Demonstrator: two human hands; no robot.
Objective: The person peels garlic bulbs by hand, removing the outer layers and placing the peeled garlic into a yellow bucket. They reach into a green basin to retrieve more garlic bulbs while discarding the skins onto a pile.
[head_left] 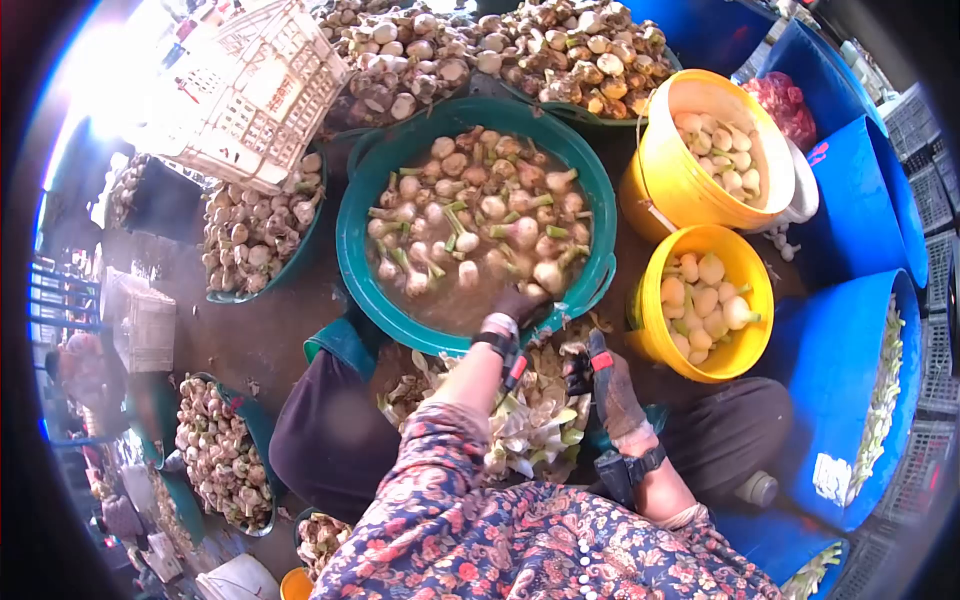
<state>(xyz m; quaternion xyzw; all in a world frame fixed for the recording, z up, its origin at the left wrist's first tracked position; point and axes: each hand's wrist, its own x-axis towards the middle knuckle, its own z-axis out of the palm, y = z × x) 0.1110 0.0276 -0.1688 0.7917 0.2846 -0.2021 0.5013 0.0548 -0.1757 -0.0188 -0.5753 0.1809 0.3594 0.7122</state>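
Observation:
My left hand [522, 304], in a dark glove, reaches over the near right rim of a green tub [352, 262]. Its fingertips are at a garlic bulb [536, 291]; whether they close around it is hidden. Many garlic bulbs with short green stems float in the tub's murky water. My right hand [618, 392], gloved too, is just outside the tub, above a heap of peeled skins and leaves [530, 430]. Its fingers are curled, with a small red-and-black piece [600, 352] at them that I cannot identify.
Two yellow buckets [655, 310] of peeled bulbs stand to the right, beside blue barrels [800, 370]. Tubs of unpeeled garlic [225, 450] are to the left and at the back. A white crate [260, 90] rests at the upper left.

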